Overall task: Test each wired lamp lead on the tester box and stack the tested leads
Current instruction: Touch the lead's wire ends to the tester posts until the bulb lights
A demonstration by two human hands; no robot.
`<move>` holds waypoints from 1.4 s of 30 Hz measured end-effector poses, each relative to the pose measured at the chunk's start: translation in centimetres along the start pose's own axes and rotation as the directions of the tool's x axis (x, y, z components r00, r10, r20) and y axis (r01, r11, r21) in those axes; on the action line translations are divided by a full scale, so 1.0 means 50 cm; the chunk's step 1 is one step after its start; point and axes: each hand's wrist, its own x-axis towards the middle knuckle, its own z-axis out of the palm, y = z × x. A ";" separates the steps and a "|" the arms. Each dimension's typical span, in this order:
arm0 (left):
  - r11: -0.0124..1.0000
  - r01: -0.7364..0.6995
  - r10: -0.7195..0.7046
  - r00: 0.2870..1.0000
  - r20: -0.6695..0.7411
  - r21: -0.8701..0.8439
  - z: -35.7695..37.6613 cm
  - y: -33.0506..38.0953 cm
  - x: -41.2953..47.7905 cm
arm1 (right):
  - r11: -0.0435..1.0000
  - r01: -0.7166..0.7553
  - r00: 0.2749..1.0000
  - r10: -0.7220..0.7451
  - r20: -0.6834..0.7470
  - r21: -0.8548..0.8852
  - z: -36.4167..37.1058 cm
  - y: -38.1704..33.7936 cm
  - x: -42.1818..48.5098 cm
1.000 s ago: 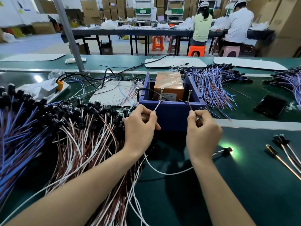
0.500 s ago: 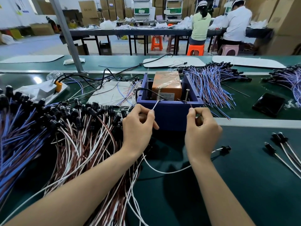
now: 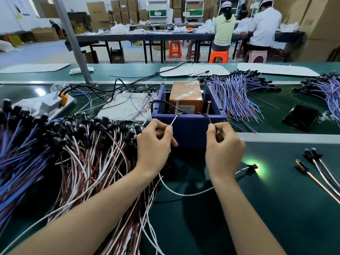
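A blue tester box with an orange block inside stands mid-bench, two upright screws on its front rim. My left hand pinches the white wire of one lamp lead and holds its tip against the left screw. My right hand pinches the brown wire at the right screw. That lead's lamp lies to the right on the green mat and glows green. Three tested leads lie at the far right. A big pile of white-and-brown leads lies to the left.
Blue-wired lead bundles spread behind the box and along the left edge. A black phone lies at the right. A white power strip and a white pad sit at the back left. Two people sit at a far table.
The lamp was lit a second ago, dark half a second ago, and glows green again now. Both hands have stayed at the screws.
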 end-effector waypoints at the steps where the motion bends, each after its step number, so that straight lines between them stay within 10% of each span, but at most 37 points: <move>1: 1.000 0.000 0.000 1.000 0.001 -0.003 0.000 0.000 0.000 | 1.000 0.005 1.000 -0.005 0.001 0.000 0.000 0.000 -0.001; 9: 0.989 -0.151 0.150 0.986 0.068 0.002 0.004 0.009 -0.010 | 0.986 0.114 0.983 -0.129 0.130 0.120 -0.004 -0.019 0.006; 18: 0.935 -0.061 0.195 0.911 0.363 -0.349 0.013 0.061 -0.053 | 0.999 0.030 0.669 -0.032 0.742 0.016 -0.112 -0.066 0.074; 20: 0.943 0.006 0.150 0.885 0.441 -0.333 0.013 0.074 -0.066 | 1.000 -0.007 0.702 0.006 0.712 -0.001 -0.168 -0.071 0.107; 23: 0.936 0.262 0.040 0.588 0.808 -0.237 0.010 0.090 -0.093 | 0.985 -0.125 0.761 0.173 0.625 -0.120 -0.226 -0.042 0.132; 25: 0.902 0.418 -0.040 0.321 0.946 -0.103 0.016 0.092 -0.110 | 0.925 -0.200 0.614 0.375 0.695 -0.323 -0.224 -0.017 0.107; 28: 0.817 0.563 -0.122 0.377 0.918 -0.123 0.030 0.096 -0.104 | 0.850 -0.054 0.531 0.469 0.706 -0.524 -0.181 0.028 0.048; 32: 0.986 0.067 0.056 0.725 0.687 -0.151 0.013 0.050 -0.078 | 0.749 0.239 0.708 0.301 0.639 -0.618 -0.168 0.067 0.023; 42: 0.721 -0.617 0.154 0.586 0.796 0.315 0.015 -0.003 -0.063 | 0.401 0.440 0.733 0.357 0.580 -0.803 -0.352 0.139 0.125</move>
